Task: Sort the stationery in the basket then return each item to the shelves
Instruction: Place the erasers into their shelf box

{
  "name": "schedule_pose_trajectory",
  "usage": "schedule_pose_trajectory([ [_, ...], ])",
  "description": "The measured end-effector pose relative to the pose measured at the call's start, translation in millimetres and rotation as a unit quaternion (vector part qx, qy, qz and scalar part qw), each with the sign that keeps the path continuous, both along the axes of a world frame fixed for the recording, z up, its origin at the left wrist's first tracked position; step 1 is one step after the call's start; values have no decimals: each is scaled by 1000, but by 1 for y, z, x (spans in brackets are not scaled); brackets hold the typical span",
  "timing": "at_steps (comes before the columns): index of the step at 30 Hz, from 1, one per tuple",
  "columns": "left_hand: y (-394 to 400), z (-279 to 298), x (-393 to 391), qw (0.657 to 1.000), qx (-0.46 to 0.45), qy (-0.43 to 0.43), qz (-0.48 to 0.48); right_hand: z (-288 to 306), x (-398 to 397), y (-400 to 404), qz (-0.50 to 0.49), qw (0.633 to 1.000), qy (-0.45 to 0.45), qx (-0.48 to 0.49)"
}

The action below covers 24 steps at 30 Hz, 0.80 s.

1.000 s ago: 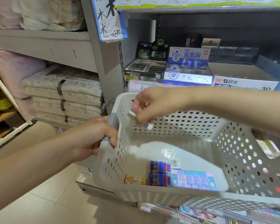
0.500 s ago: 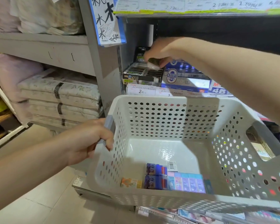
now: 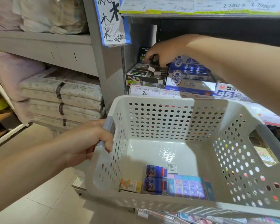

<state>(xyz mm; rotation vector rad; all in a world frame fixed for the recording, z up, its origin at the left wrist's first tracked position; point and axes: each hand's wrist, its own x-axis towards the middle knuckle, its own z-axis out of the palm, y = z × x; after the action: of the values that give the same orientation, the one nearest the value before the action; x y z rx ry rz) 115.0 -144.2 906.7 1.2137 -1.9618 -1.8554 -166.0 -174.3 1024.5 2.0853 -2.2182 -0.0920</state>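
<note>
Erasers (image 3: 153, 69) lie tilted atop black display box (image 3: 145, 76).

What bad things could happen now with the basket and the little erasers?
The left hand holds the basket by one handle only, and it tilts, so the small boxes at its low edge could slide or the basket could slip. On the shelf, the right hand is over the dark display box, where some erasers lie crooked; a nudge might knock one out.

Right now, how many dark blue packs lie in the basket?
2: one dark blue pack lies just behind the other, both near the basket's front wall, left of the pastel row. The wall may hide more.
</note>
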Motion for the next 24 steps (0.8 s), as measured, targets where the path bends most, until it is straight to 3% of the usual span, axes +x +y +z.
schedule_pose_trajectory([
  [3, 0, 1, 0, 1000, -2, -5, -8, -3, 1, 3, 42, 998, 43, 11],
  [17, 1, 1, -2, 1000, -9, -14, -4, -13, -22, -39, -61, 991, 53, 109],
  [24, 2, 1, -2, 1000, -8, -17, -5, -20, -20, -43, -70, 996, 3, 56],
])
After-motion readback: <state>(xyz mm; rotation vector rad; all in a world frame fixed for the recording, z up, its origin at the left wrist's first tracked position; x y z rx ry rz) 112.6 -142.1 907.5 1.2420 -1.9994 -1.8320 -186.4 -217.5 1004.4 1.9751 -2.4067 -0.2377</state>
